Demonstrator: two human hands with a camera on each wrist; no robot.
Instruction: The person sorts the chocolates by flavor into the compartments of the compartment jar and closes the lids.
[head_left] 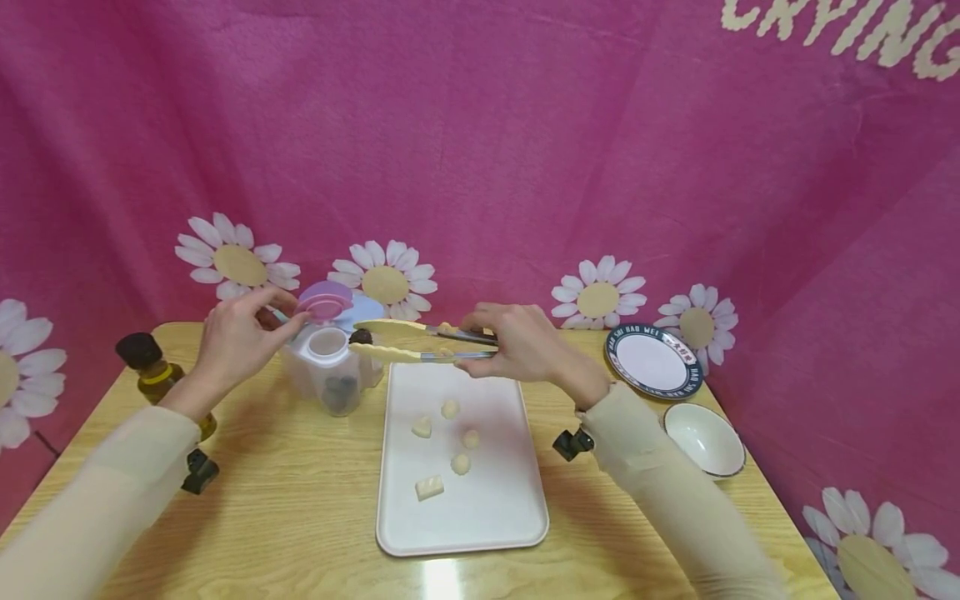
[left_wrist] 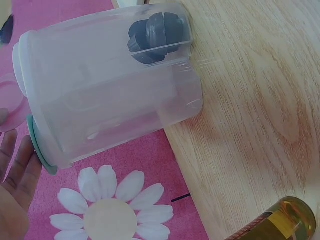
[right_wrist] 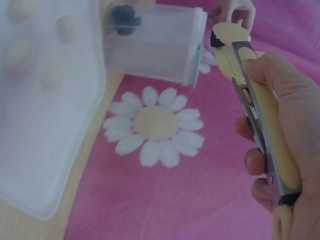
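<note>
My left hand (head_left: 243,337) pinches the edge of a raised pink lid (head_left: 325,302) on a clear container (head_left: 339,392). Below that lid is a round white-rimmed opening (head_left: 327,342). Dark pieces (left_wrist: 156,37) lie at the container's bottom in one compartment. My right hand (head_left: 521,342) grips tongs (right_wrist: 267,125) with cream-coloured tips, held level above the white tray's far end. Between the tips sits a small dark piece (head_left: 361,337), just right of the opening. In the left wrist view a green lid (left_wrist: 41,145) lies against the container's top, beside my left fingers.
A white tray (head_left: 465,525) holds several small cream-coloured pieces, among them a heart (head_left: 422,427) and a rectangular block (head_left: 429,487). An oil bottle (head_left: 157,379) stands at left. At right are a dark-rimmed plate (head_left: 652,360) and a white bowl (head_left: 703,439). A pink flowered cloth hangs behind.
</note>
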